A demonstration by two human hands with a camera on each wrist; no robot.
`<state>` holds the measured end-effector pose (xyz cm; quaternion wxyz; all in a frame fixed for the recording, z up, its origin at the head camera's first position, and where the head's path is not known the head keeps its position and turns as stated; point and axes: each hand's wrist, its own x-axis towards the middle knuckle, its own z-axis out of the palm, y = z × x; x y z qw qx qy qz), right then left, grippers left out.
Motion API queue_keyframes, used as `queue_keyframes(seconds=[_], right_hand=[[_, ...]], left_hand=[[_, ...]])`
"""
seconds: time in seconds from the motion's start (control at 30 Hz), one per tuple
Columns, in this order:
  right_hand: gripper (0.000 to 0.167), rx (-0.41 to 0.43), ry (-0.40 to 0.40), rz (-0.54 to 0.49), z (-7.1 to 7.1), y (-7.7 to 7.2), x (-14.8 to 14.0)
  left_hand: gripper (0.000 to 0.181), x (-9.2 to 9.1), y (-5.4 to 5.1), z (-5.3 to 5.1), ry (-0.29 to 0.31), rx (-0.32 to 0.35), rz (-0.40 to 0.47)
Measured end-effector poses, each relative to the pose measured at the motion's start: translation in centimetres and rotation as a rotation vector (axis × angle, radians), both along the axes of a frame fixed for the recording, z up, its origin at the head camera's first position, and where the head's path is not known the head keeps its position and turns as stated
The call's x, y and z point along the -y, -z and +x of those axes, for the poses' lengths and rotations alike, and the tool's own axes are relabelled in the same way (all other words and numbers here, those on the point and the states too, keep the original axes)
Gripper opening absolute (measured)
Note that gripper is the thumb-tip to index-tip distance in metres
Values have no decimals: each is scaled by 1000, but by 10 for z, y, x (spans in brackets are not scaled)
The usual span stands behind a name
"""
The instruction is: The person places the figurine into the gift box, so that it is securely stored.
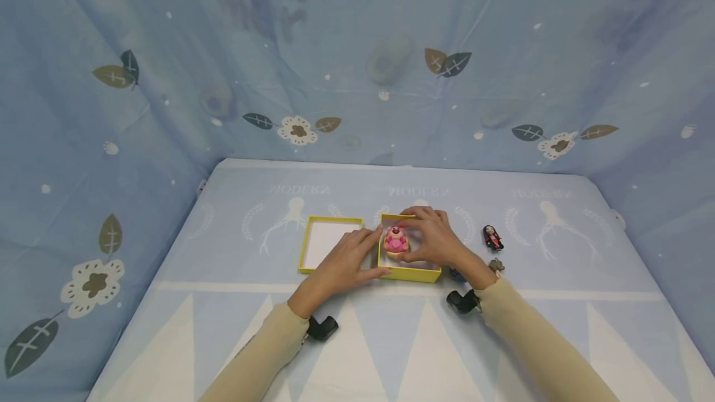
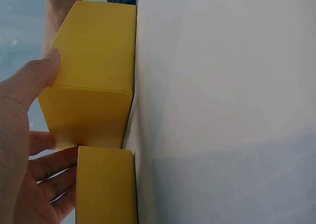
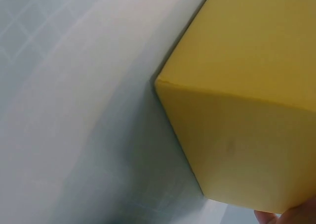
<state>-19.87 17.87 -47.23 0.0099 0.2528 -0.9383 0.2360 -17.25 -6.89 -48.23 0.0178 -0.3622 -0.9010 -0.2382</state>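
Observation:
A yellow box (image 1: 412, 274) with a pale inside lies open side up on the table. In it a pink toy bear figure (image 1: 396, 242) stands near the left wall. My right hand (image 1: 432, 237) reaches in from the right and pinches the figure between thumb and fingers. My left hand (image 1: 347, 259) holds the box by its left side; in the left wrist view the thumb (image 2: 42, 73) lies at the yellow wall's edge. The shallow yellow lid (image 1: 332, 221) lies left of the box, inside up, partly behind my left hand. Only fingertips show in the right wrist view.
Right of the box lies a small doll with dark hair and dark clothes (image 1: 493, 238). A small grey-brown figure (image 1: 496, 264) is nearer my right wrist. A dark blue object (image 1: 457, 275) is partly hidden by that arm. Blue patterned cloth (image 1: 357, 79) hangs behind the table.

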Motion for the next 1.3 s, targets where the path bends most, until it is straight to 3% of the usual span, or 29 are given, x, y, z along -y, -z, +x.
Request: queue_keyframes(seconds=[0.83,1.3], right_hand=[[70,-31,8,111,0,-3,5],[72,-27,9,123,-1,0,5]], left_hand=[[88,0,-1,1,0,13,-2],[88,0,-1,2,0,8,-20]])
